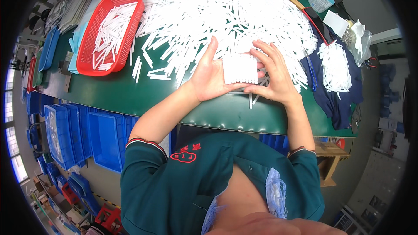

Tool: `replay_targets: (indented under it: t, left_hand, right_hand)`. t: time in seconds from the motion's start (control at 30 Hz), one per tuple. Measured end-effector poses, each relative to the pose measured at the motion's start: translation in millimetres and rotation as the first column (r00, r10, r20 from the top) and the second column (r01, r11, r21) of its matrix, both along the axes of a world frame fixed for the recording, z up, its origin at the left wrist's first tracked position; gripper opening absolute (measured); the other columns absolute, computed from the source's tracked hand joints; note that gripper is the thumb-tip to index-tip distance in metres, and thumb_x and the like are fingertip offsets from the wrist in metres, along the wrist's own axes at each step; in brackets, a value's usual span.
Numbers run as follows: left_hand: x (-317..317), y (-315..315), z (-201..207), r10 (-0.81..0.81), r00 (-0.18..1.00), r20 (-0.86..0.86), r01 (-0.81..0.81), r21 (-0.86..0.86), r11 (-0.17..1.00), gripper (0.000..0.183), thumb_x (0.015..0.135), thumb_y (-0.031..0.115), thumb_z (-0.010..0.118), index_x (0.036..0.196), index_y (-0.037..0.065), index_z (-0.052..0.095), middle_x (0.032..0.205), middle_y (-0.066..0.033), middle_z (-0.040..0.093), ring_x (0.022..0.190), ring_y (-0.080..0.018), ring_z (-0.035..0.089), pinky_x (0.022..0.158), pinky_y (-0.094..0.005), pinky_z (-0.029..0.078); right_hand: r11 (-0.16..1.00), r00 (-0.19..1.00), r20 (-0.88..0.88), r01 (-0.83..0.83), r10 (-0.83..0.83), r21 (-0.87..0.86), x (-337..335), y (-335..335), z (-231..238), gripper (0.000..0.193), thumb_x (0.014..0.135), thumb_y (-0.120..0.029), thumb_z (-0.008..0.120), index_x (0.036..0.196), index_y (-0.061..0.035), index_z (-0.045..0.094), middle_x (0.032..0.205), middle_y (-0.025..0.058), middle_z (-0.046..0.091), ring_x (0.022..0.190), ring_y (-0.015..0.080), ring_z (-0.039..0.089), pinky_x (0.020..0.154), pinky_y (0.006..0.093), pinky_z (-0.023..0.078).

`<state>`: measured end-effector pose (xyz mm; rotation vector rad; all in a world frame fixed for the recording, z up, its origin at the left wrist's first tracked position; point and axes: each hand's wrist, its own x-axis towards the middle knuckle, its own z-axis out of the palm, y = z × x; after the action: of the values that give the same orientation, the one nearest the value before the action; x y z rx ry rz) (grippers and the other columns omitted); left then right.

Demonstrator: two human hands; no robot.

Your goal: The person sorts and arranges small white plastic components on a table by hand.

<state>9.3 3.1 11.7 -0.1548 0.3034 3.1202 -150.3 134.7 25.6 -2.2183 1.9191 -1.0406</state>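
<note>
A flat bundle of short white sticks [240,68], laid side by side, rests across the fingers of my left hand [207,78]. That palm faces up, its thumb stretched away from the bundle, and fingertips show past the far side of the sticks. My right hand [278,76] curves around the bundle's right end with its fingers and thumb spread apart. Its fingertips are close to the upper edge and its thumb lies just below the lower one; whether they touch is hard to tell. Behind both hands spreads a large heap of loose white sticks [217,13].
A red perforated basket [140,11] with white sticks stands left on the green table [174,100]. At right, a pile of sticks [335,67] lies on dark cloth [355,78] beside blue-handled scissors [311,76]. Blue crates [102,139] stand below the table's left side.
</note>
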Motion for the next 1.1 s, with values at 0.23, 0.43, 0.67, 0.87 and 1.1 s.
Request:
replay_targets:
  t: [0.23,0.43,0.67,0.87,1.1]
  left_hand:
    - [-1.3,0.1,-5.1,-0.022,1.0,-0.002,0.022,0.049,0.999,0.097,0.084,0.077,0.024,0.143,0.0,0.024,0.143,-0.0246,0.032,0.132,-0.0406,0.034,0.106,-0.0515,0.033]
    - [-1.1,0.8,-4.7,-0.018,1.0,-0.019,0.019,0.041,0.999,0.096,0.084,0.076,0.024,0.143,0.001,0.024,0.143,-0.024,0.032,0.131,-0.0404,0.035,0.105,-0.0518,0.035]
    - [-1.7,1.8,-3.7,-0.01,1.0,-0.005,0.01,0.01,1.0,0.094,0.085,0.075,0.023,0.143,0.001,0.025,0.142,-0.0239,0.034,0.13,-0.0389,0.037,0.105,-0.0503,0.036]
    - [-1.7,2.1,-4.0,-0.012,1.0,0.0,0.012,0.01,1.0,0.093,0.086,0.074,0.022,0.143,0.001,0.024,0.142,-0.0235,0.035,0.13,-0.038,0.037,0.105,-0.0493,0.035]
    - [-1.8,2.1,-4.6,-0.013,1.0,-0.001,0.013,-0.005,1.0,0.094,0.086,0.075,0.022,0.143,0.001,0.024,0.142,-0.0232,0.035,0.131,-0.0372,0.037,0.106,-0.0492,0.034]
  right_hand:
    - [1.0,1.0,0.002,-0.016,0.016,0.001,-3.7,-1.6,-5.3,0.08,0.06,-0.037,0.082,0.126,-0.006,0.049,0.133,0.0155,0.047,0.124,0.0349,0.044,0.106,0.0524,0.03]
    - [0.999,0.998,0.045,-0.04,0.039,0.024,0.6,-0.6,1.8,0.08,0.06,-0.038,0.082,0.125,-0.0044,0.05,0.132,0.0155,0.048,0.122,0.0345,0.046,0.104,0.0502,0.032]
    - [0.999,0.999,0.03,-0.021,0.02,0.028,-1.3,-1.1,-3.0,0.079,0.061,-0.037,0.082,0.125,-0.0039,0.05,0.13,0.0157,0.05,0.119,0.0339,0.048,0.102,0.0468,0.035]
    - [0.999,0.999,0.047,-0.021,0.02,0.032,-1.2,-0.8,-4.6,0.079,0.061,-0.036,0.082,0.125,-0.003,0.049,0.129,0.0159,0.05,0.119,0.0337,0.048,0.101,0.0449,0.036]
    - [0.999,0.998,0.041,-0.039,0.039,0.016,-0.1,-0.5,-2.5,0.084,0.059,-0.039,0.082,0.126,-0.0017,0.048,0.13,0.0161,0.05,0.119,0.0342,0.048,0.102,0.0481,0.035]
